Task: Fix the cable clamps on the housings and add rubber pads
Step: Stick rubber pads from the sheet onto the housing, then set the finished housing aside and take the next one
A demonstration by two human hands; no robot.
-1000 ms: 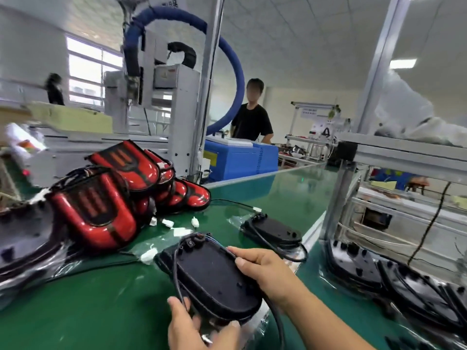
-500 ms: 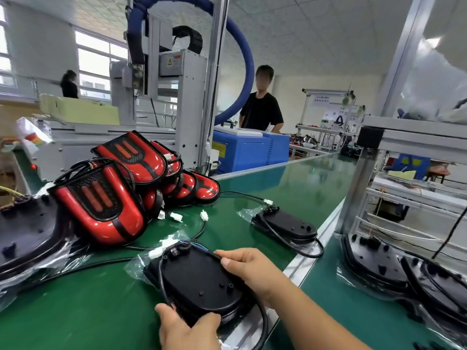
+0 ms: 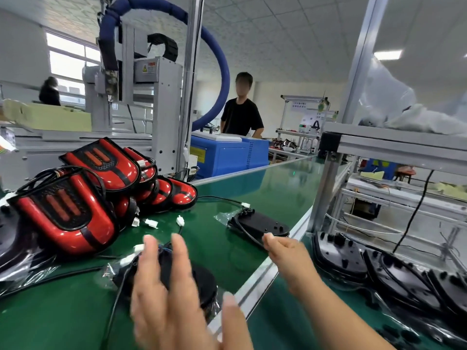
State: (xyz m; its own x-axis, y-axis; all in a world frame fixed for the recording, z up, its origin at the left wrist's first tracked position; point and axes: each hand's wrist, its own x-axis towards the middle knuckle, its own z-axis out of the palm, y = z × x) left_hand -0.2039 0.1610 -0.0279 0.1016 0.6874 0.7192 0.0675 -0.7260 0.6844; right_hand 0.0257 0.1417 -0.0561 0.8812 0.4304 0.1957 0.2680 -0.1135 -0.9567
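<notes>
A black housing with a thin black cable lies face down on the green belt near its front edge. My left hand hovers over it with fingers spread, holding nothing. My right hand is lifted to the right of it, fingers loosely curled and empty, close to a second black housing farther along the belt. Several more black housings in clear plastic lie on the right-hand surface.
A pile of red lamp units with white connectors sits at the left of the belt. An aluminium post and shelf frame stand at the right. A screw machine and blue box stand behind; a person stands there.
Both hands have let go of the near housing and lifted off it; it now rests on the belt. The left hand rose above it, the right moved right.
</notes>
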